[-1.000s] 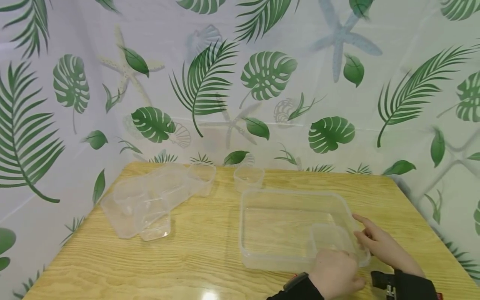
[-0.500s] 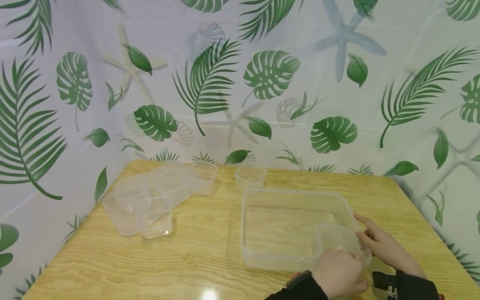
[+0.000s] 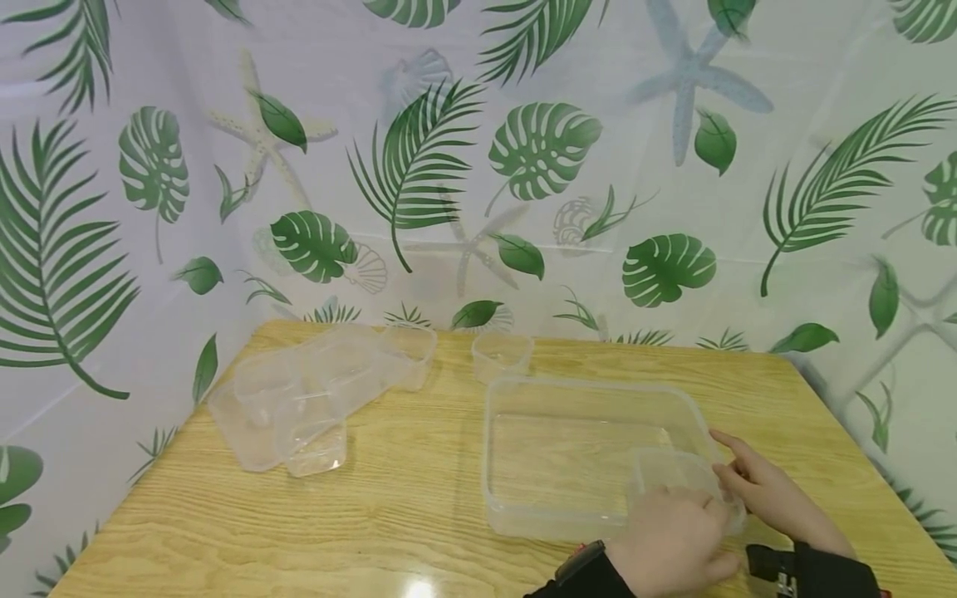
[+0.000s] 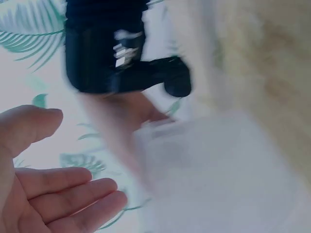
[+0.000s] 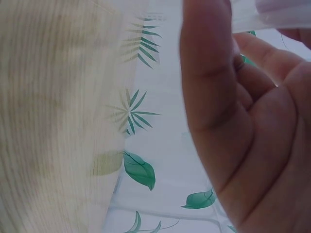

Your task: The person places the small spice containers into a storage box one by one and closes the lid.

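A large clear plastic box (image 3: 553,519) stands on the table, right of the middle in the head view. In its front right corner sits a smaller clear container (image 3: 665,469), partly hidden by my left hand (image 3: 676,540). That hand reaches over the box's front rim; in the left wrist view its fingers (image 4: 63,194) look relaxed, with the thumb apart and nothing between them. My right hand (image 3: 777,502) holds the box's right wall, its index finger stretched along the outside. In the right wrist view its thumb or finger reaches up to a translucent edge (image 5: 272,22).
Several clear plastic containers (image 3: 306,390) lie overlapping at the table's back left. A single clear cup (image 3: 503,355) stands behind the large box. Leaf-patterned cloth (image 3: 449,166) hangs behind the wooden table (image 3: 299,540).
Inside the large box, the smaller container has shifted slightly right. My left hand has moved a little, its knuckles now further over the container. The right hand keeps its place.
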The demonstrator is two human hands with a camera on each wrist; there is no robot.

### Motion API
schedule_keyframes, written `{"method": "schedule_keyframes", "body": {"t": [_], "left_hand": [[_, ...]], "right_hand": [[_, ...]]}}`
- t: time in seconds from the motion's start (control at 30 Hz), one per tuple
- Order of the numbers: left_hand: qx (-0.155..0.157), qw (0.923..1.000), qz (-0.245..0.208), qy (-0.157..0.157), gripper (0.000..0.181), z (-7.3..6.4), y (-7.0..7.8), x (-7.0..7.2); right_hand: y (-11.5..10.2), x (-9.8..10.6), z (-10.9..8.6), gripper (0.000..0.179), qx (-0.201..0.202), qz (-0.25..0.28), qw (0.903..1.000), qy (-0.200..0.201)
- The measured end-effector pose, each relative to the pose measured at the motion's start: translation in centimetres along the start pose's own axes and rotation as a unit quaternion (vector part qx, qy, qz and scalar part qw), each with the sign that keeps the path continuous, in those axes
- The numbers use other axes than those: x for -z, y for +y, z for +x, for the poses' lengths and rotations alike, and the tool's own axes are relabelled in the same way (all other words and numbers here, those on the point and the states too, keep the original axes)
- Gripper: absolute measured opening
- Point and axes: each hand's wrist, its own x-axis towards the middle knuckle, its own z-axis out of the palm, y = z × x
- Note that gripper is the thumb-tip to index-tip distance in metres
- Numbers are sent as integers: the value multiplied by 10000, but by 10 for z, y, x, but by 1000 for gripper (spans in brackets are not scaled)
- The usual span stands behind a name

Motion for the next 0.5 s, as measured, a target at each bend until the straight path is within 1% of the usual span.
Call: {"method": "schedule_keyframes", "body": {"t": [0.03,0.07,0.1,0.2,0.27,0.4,0.5], "left_hand": [[-8,9999,20,101,27,-3,-2,5],[-38,9995,127,276,27,-6,-4,10],[-63,9985,208,509,27,-10,-7,14],[-6,9939,224,1077,27,-21,-16,23],[133,9893,185,1442,28,-29,-23,29],[537,9792,41,1958,30,-42,-39,38],[848,9727,-31,2159,29,-50,-53,44]], "right_hand": [[0,0,0,57,-7,4,10000,-18],[0,0,1,57,-15,-2,10000,-27],[0,-1,1,57,-34,0,10000,-40],[0,-1,2,57,-86,-53,9999,-56],[-1,-2,2,58,-114,-85,9999,-59],[0,-2,2,59,-111,-119,9998,-67],[1,-1,1,60,-132,-119,9998,-87]]}}
